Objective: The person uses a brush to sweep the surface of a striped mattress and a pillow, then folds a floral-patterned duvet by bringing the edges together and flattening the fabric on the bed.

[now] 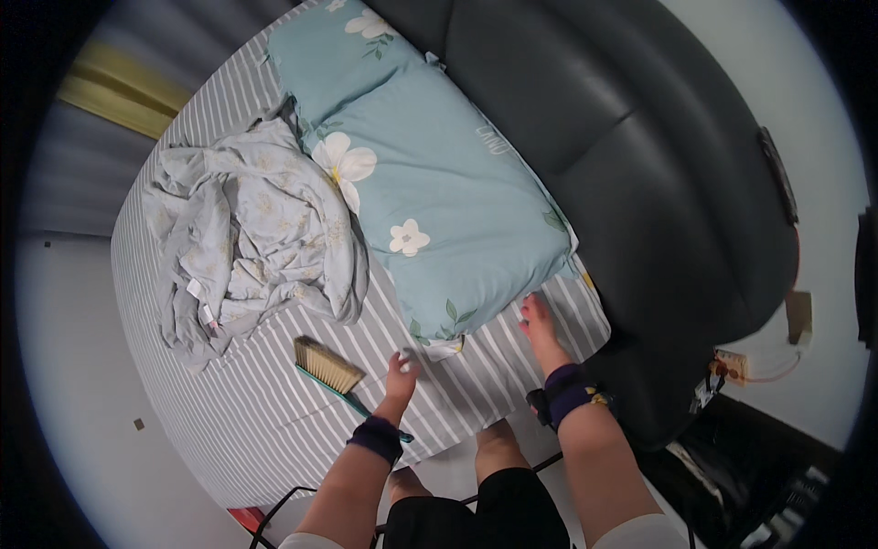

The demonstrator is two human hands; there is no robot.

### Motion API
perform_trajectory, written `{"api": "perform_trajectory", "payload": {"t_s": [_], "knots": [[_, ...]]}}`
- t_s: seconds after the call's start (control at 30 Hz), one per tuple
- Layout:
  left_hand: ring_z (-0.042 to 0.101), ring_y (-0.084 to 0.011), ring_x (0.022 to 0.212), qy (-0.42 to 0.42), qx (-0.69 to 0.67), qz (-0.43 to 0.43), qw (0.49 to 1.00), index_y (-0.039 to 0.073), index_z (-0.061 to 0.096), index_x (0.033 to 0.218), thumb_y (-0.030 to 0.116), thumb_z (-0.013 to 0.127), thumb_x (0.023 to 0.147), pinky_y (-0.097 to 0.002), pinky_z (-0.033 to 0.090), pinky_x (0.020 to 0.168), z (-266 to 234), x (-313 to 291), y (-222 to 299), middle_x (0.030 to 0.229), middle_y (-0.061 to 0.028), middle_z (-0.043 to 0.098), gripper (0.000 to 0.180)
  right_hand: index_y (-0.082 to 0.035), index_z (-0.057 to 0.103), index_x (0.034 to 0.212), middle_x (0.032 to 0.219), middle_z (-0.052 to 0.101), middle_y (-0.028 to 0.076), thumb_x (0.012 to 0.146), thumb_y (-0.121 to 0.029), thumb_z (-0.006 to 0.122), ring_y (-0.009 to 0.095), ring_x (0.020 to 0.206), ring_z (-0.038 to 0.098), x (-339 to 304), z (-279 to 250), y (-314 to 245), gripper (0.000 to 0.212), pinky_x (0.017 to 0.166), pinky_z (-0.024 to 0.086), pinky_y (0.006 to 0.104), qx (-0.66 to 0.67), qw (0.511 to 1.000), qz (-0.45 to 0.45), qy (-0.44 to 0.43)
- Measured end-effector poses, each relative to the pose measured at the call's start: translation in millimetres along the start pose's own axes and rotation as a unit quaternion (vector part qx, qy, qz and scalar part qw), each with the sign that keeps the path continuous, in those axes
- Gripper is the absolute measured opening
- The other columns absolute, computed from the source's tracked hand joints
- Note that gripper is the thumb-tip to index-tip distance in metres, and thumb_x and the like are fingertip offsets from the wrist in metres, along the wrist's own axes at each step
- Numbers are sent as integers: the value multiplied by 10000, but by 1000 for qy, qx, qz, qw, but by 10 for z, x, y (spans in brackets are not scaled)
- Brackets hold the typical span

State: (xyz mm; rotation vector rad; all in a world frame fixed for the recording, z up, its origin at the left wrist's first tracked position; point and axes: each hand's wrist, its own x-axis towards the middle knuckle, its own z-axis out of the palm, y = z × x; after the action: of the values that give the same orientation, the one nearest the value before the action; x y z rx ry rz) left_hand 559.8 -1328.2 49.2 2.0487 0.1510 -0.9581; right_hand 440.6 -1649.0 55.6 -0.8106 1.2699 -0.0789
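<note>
A blue floral pillow (448, 183) lies along the black headboard, on a grey-and-white striped sheet (485, 384). By its near right corner, my right hand (540, 322) rests low over the sheet, fingers spread with nothing seen in them; whether it touches the pillow's edge I cannot tell. Just off the near left corner hovers my left hand (400, 373), thumb and fingers apart and slightly curled. A bed brush (331, 366) with tan bristles and a green handle lies to the left of that hand. My left wrist partly covers the handle.
A crumpled grey patterned quilt (265, 229) lies left of the pillow. Beyond it, a second blue pillow (320, 55) shows at the far end. The padded black headboard (640, 174) borders the right side. Grey and yellow curtains (119, 91) hang at far left.
</note>
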Motion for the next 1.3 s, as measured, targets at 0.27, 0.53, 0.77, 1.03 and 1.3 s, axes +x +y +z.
{"api": "perform_trajectory", "payload": {"t_s": [0.27, 0.53, 0.77, 1.03, 1.3], "knots": [[556, -418, 976, 27, 244, 18, 969, -60, 431, 1218, 245, 696, 682, -412, 467, 815, 496, 585, 656, 1201, -253, 496, 671, -197, 377, 1314, 1305, 410, 13, 887, -496, 435, 195, 1196, 382, 411, 99, -569, 525, 918, 367, 372, 88, 990, 104, 30], [551, -446, 913, 8, 145, -17, 989, -70, 578, 883, 299, 516, 793, -464, 434, 779, 632, 278, 747, 916, -299, 588, 385, -166, 482, 1155, 1074, 549, 4, 891, -399, 504, 166, 948, 532, 249, -53, -592, 353, 751, 459, 339, 174, 982, 73, 22], [559, -410, 807, -43, 121, 92, 987, -60, 555, 827, 265, 480, 813, -430, 420, 724, 70, -705, 864, 784, -268, 582, 333, -49, 472, 1178, 1165, 534, 76, 886, -274, 488, 200, 1041, 511, -869, -152, -792, 369, 848, 424, 330, 252, 964, -45, -67], [564, -224, 871, -144, 37, 79, 986, -24, 556, 1038, 197, 463, 868, -309, 423, 805, -1108, -1885, 612, 926, -142, 616, 294, 3, 427, 1235, 1231, 501, 117, 896, -251, 464, 259, 1116, 492, -2274, -249, 217, 426, 921, 403, 394, 227, 971, -31, -74], [601, -222, 844, -176, 196, 42, 964, -18, 525, 993, 256, 539, 880, -336, 462, 737, -1300, -2035, -625, 862, -138, 599, 298, -29, 446, 1218, 1195, 497, 139, 871, -251, 554, 257, 1077, 497, -2363, -833, 1575, 425, 894, 408, 389, -13, 984, 120, 131]]}}
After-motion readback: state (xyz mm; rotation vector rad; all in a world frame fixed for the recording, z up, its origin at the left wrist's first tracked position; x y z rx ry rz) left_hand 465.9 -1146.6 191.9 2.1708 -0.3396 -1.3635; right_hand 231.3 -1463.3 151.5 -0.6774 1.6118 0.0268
